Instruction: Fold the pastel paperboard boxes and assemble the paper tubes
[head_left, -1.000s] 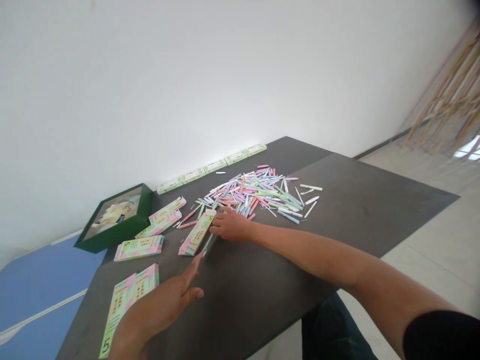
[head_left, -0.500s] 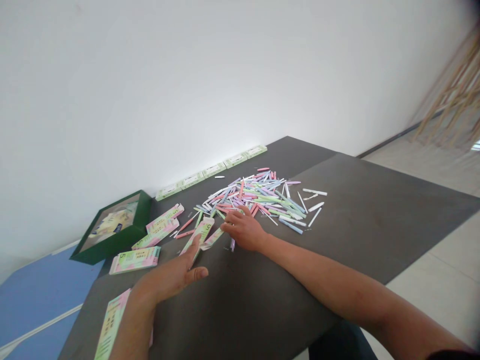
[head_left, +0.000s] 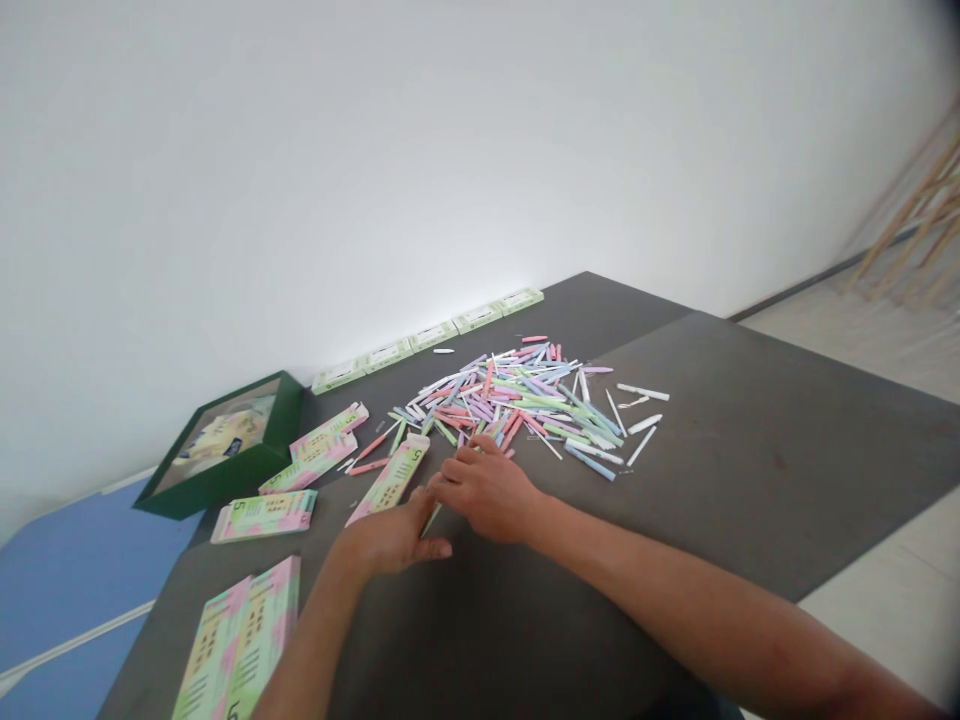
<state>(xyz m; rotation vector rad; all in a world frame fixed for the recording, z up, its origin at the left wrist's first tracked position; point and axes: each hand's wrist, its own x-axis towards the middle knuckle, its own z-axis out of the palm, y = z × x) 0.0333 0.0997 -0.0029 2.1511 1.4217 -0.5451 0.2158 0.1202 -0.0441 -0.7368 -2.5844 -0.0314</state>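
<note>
A slim pen carton (head_left: pixel 433 516) shows only as a thin pale green edge between my hands. My right hand (head_left: pixel 491 492) has its fingers curled around its far end. My left hand (head_left: pixel 397 535) meets it from the other side, fingers over the carton and thumb pointing right below it; its fingertips are partly hidden. Just left of the hands lies another pink-and-green carton (head_left: pixel 394 475) with its end flap up. Beyond my right hand spreads a loose heap of pastel pens (head_left: pixel 517 395) in pink, green, blue, purple and white.
Printed cartons (head_left: pixel 247 640) lie at the near left, another carton (head_left: pixel 266 515) further back. A green box (head_left: pixel 247 470) with a clear window stands at the table's left edge. Light green packs (head_left: pixel 433 335) line the wall. Blue panels (head_left: pixel 90 570) adjoin the dark table (head_left: pixel 750 440).
My left hand has moved right, off the flat carton, to meet my right hand at the slim carton. My right hand has come slightly nearer. The view has shifted slightly.
</note>
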